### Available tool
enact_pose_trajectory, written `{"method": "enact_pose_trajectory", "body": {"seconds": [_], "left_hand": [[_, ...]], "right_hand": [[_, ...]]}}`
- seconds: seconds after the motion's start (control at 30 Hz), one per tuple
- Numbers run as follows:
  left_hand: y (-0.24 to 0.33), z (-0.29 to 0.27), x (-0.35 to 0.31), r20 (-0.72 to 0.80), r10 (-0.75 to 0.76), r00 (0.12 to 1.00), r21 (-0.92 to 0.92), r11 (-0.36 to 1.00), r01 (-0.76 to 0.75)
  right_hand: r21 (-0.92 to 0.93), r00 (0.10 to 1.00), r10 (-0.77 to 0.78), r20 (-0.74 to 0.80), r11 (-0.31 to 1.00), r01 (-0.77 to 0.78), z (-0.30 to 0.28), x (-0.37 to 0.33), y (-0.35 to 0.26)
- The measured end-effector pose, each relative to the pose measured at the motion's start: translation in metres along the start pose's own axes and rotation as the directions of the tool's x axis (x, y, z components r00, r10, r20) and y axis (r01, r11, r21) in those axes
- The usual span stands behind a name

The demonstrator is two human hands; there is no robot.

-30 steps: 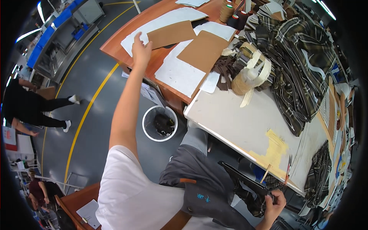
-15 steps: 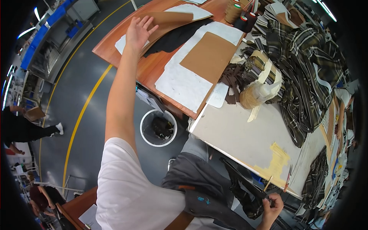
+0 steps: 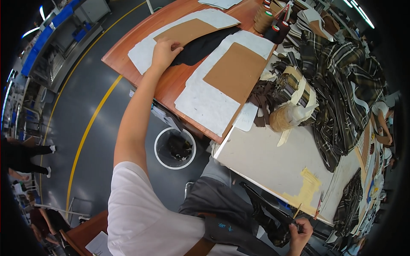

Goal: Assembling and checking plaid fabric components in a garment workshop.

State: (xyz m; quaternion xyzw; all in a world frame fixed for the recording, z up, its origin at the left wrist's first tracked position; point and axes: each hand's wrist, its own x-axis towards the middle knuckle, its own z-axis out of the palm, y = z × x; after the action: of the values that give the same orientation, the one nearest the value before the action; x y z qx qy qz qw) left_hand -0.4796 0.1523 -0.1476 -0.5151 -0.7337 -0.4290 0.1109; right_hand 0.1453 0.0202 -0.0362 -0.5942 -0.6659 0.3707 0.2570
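Observation:
At the far left of the wooden table, my left hand [image 3: 165, 53] has its fingers curled at the near edge of a brown card sheet [image 3: 188, 30]. The card lies over a white sheet [image 3: 143, 53], beside a black cloth piece [image 3: 203, 48] that my thumb is close to. Exactly how the fingertips meet the card is partly hidden. Low at the right, my right hand [image 3: 301, 235] pinches a dark plaid fabric piece [image 3: 275, 228], which hangs beside my lap below the pale table's edge.
Another brown card [image 3: 234, 66] rests on a white sheet [image 3: 200, 104]. Thread cones [image 3: 263, 21], a taped jar [image 3: 282, 117] and heaped plaid fabric [image 3: 341, 72] crowd the right. Scissors [image 3: 319, 205] lie near the pale table's [image 3: 265, 149] edge. Below stands a waste bin [image 3: 158, 158].
My left hand has gone from spread, palm up beside the raised card, to curled at its edge, slightly nearer and to the right. The card lies lower. My right hand keeps the fabric.

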Motion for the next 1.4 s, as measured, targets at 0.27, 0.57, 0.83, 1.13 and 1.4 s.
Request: {"method": "enact_pose_trajectory", "body": {"seconds": [0.27, 0.57, 0.83, 1.13, 1.4], "left_hand": [[0.017, 0.002, 0.001, -0.012, 0.014, 1.0, 0.142, 0.99, -0.012], [-0.005, -0.022, 0.046, 0.096, -0.256, 0.962, 0.1, 0.964, 0.247], [-0.033, -0.03, 0.052, 0.307, -0.531, 0.79, -0.341, 0.714, 0.612], [-0.014, -0.028, 0.045, 0.263, -0.443, 0.857, -0.322, 0.798, 0.51], [0.023, -0.01, 0.001, 0.077, 0.167, 0.983, 0.168, 0.97, -0.178]], "right_hand": [[0.025, 1.0, -0.003, 0.017, 1.0, 0.003, 0.001, -0.002, 0.002], [0.023, 1.0, 0.003, 0.024, 1.0, -0.004, -0.003, -0.006, 0.004], [0.056, 0.999, 0.04, 0.017, 0.998, -0.04, -0.001, -0.007, 0.005], [0.065, 0.999, 0.034, 0.019, 0.997, -0.036, -0.002, -0.005, 0.008], [0.061, 1.0, 0.0, 0.021, 0.998, -0.001, 0.001, -0.007, 0.007]]}}
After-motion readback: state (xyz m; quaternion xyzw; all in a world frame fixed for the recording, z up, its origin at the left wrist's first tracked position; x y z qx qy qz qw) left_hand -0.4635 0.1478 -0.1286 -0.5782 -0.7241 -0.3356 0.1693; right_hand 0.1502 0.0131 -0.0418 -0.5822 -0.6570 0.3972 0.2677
